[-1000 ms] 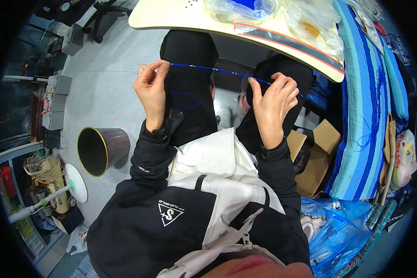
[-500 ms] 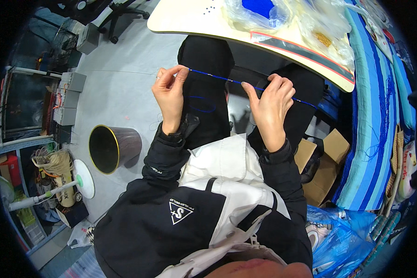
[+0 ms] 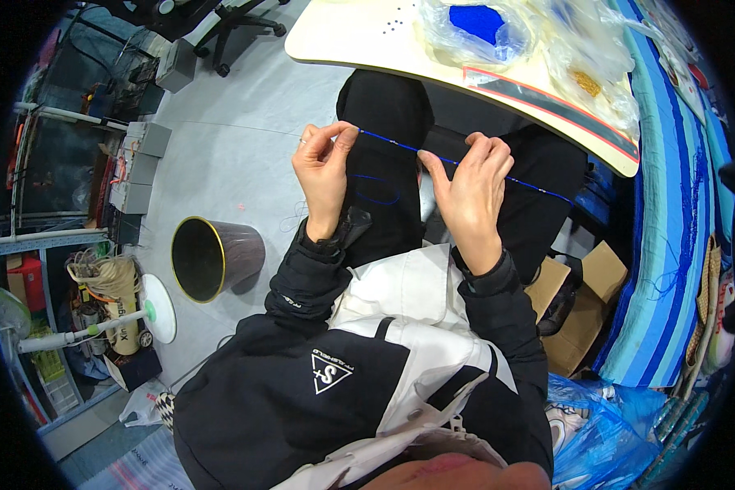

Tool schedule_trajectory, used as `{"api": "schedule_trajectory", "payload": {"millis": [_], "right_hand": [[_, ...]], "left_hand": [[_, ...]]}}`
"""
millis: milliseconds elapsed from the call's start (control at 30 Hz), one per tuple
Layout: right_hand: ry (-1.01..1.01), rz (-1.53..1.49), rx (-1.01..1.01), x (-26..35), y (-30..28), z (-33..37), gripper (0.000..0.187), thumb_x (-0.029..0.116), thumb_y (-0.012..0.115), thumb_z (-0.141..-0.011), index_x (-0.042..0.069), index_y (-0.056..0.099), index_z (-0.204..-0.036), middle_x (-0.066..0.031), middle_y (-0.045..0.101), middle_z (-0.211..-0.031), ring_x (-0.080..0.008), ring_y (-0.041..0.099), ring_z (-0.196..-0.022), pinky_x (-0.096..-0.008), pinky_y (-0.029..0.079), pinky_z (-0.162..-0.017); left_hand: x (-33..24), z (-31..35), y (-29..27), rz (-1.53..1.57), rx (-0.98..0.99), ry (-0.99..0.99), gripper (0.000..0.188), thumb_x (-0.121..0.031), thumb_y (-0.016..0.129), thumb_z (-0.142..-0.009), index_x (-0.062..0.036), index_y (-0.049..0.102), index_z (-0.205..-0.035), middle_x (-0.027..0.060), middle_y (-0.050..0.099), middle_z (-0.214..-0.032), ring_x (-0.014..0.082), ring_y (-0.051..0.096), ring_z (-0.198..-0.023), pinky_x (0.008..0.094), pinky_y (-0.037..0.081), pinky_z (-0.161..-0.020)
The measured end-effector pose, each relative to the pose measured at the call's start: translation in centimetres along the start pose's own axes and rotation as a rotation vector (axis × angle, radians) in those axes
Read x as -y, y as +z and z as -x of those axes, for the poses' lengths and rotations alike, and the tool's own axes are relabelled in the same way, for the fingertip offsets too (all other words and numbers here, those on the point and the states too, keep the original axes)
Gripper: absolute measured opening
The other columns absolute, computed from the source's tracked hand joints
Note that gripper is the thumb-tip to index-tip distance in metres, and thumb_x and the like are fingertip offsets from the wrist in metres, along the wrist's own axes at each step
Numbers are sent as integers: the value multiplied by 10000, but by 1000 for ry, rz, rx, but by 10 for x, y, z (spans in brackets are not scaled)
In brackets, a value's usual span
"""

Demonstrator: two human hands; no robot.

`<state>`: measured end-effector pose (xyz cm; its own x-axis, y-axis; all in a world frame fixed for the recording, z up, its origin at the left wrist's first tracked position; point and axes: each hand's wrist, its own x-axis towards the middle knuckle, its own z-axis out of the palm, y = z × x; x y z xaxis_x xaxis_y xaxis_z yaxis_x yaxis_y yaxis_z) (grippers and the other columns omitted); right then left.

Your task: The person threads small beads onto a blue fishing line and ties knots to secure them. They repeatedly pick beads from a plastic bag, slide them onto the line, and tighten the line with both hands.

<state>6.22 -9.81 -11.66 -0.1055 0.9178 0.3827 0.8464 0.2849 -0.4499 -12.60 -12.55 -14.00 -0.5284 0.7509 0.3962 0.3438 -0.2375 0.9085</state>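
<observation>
A thin strand of blue beads [image 3: 392, 142] with a few pale beads along it stretches taut between my hands, over my dark trousers. My left hand [image 3: 322, 180] pinches its left end between thumb and forefinger. My right hand [image 3: 475, 200] holds the strand between thumb and fingers, and the strand's right part runs on past that hand toward my right knee. The exact grip of the right fingers is partly hidden behind the hand. A loop of blue thread [image 3: 377, 202] hangs below my left hand.
Ahead is a cream table [image 3: 343, 37] with a plastic bag of blue beads [image 3: 475, 23], golden beads [image 3: 585, 82] and a dark red-edged strip [image 3: 547, 102]. A waste bin [image 3: 241, 257] stands left, a cardboard box [image 3: 576, 347] right, beside striped blue fabric [image 3: 657, 269].
My right hand has slid along the strand toward my left hand, so the stretch between them is shorter. The whole view has shifted slightly.
</observation>
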Motion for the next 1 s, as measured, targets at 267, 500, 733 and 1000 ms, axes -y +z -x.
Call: {"api": "schedule_trajectory", "payload": {"millis": [267, 500, 733, 1000], "right_hand": [[7, -103, 48, 10, 2, -2, 634, 410, 751, -785, -68, 465, -1088, -203, 402, -1078, -362, 465, -1002, -434, 489, -792], [-29, -169, 29, 25, 4, -5, 605, 367, 764, -785, -63, 458, -1081, -197, 392, -1072, -361, 499, -989, -411, 535, -699], [12, -171, 56, 23, 2, -6, 565, 351, 741, -810, -53, 455, -1082, -191, 400, -1089, -370, 543, -980, -426, 539, -684], [10, -178, 70, 23, 2, -3, 554, 348, 732, -818, -48, 453, -1088, -190, 406, -1093, -376, 554, -974, -427, 539, -685]], "left_hand": [[-3, 0, 2, 17, -3, 8, 105, -87, 720, -853, 0, 712, -911, -40, 459, -739, 47, 433, -687, 193, 328, -604], [-12, 5, 6, 39, 9, 4, 92, -74, 721, -849, -9, 723, -913, -38, 467, -737, 51, 410, -668, 196, 302, -581], [-16, 6, 8, 47, 22, 33, 86, -75, 719, -851, -11, 726, -909, -38, 477, -735, 50, 404, -672, 196, 298, -582], [-15, 6, 6, 40, 28, 25, 91, -81, 717, -855, -10, 723, -911, -39, 468, -735, 49, 411, -678, 197, 309, -585]]}}
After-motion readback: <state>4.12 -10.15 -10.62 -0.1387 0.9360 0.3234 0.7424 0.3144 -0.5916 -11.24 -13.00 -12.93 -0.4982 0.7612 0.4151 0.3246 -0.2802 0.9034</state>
